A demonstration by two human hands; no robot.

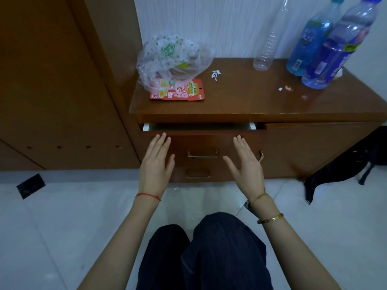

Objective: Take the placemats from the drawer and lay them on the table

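Right now both hands are open, fingers straight, holding nothing: left hand (pixel 156 162) at 9 o'clock of the drawer handle (pixel 202 153), right hand (pixel 246 162) at 3 o'clock, both in front of the drawer (pixel 201 132) face; contact unclear. Drawer is only cracked open, long axis running 9 to 3 o'clock, front facing 6 o'clock toward the person. Placemats not visible; presumably inside, the gap is dark so cannot tell how they lie. Risk: flat palms on the front would likely push the drawer closed rather than open it; the handle is ungripped. Desk (pixel 251 105) top carries a plastic bag (pixel 169 59) at 11 o'clock and bottles (pixel 326 51) at 2 o'clock, so mats laid there could knock bottles over.
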